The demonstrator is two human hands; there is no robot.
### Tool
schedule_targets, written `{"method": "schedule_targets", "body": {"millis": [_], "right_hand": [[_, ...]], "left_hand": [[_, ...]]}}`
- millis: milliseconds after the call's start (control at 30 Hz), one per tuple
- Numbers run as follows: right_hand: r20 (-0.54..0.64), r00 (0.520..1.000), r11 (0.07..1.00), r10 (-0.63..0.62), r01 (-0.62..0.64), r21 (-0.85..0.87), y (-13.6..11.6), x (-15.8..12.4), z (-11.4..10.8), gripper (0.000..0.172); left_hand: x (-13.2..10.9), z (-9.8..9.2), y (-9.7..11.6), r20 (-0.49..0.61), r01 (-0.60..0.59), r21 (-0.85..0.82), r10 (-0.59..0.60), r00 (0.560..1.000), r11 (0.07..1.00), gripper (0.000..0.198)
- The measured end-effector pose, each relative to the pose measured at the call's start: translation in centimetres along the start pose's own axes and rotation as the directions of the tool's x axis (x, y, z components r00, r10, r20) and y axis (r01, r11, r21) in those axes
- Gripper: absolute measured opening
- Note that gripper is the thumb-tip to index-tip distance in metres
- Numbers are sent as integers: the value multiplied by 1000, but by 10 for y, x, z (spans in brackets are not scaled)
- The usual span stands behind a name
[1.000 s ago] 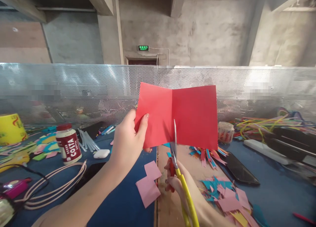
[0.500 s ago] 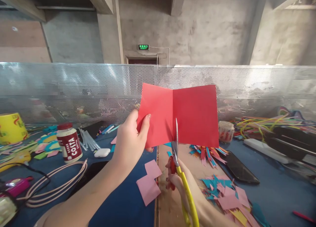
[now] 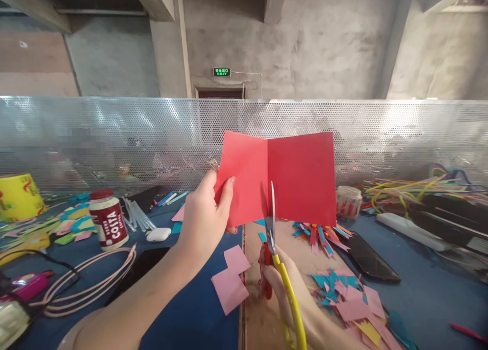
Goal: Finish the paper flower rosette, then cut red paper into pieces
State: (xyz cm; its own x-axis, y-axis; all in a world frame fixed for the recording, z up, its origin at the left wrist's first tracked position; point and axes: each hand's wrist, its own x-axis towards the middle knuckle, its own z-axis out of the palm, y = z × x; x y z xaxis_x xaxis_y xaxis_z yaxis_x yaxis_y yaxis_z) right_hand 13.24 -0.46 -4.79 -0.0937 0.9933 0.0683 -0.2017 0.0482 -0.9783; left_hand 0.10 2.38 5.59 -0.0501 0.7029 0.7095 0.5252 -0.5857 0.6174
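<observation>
A creased red sheet of paper [image 3: 297, 177] is held upright in front of me. My left hand [image 3: 202, 223] pinches its lower left edge between thumb and fingers. My right hand [image 3: 285, 294] grips yellow-and-red scissors [image 3: 276, 253] from below. The blades point up and stand in the sheet's bottom edge, just right of the middle crease. Two pink paper squares [image 3: 232, 279] lie on the blue table surface [image 3: 190, 314] under my hands.
A Costa bottle [image 3: 109, 220], white earbud case [image 3: 159, 234], yellow tape roll [image 3: 17, 197] and looped cords [image 3: 87, 284] lie left. Coloured paper scraps [image 3: 343, 294], a dark phone [image 3: 368, 263], a small jar [image 3: 348, 202] and coloured strips [image 3: 407, 190] lie right. A perforated metal screen [image 3: 114, 136] backs the table.
The scissors have risen slightly into the sheet's bottom edge near the crease. My left hand has shifted a little to the right with the paper.
</observation>
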Motion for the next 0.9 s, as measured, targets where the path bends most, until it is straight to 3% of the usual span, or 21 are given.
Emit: {"method": "schedule_targets", "body": {"millis": [433, 767, 900], "right_hand": [[-14, 1000, 996, -19, 18, -91, -3, -3, -2, 13], [-88, 989, 974, -120, 100, -205, 6, -1, 2, 15], [-114, 988, 966, -105, 74, -246, 12, 2, 1, 14]], "left_hand": [[1, 3, 0, -28, -12, 41, 14, 1000, 999, 16], [2, 4, -5, -81, -124, 174, 140, 987, 977, 21], [3, 6, -9, -92, -161, 216, 184, 979, 963, 22]]}}
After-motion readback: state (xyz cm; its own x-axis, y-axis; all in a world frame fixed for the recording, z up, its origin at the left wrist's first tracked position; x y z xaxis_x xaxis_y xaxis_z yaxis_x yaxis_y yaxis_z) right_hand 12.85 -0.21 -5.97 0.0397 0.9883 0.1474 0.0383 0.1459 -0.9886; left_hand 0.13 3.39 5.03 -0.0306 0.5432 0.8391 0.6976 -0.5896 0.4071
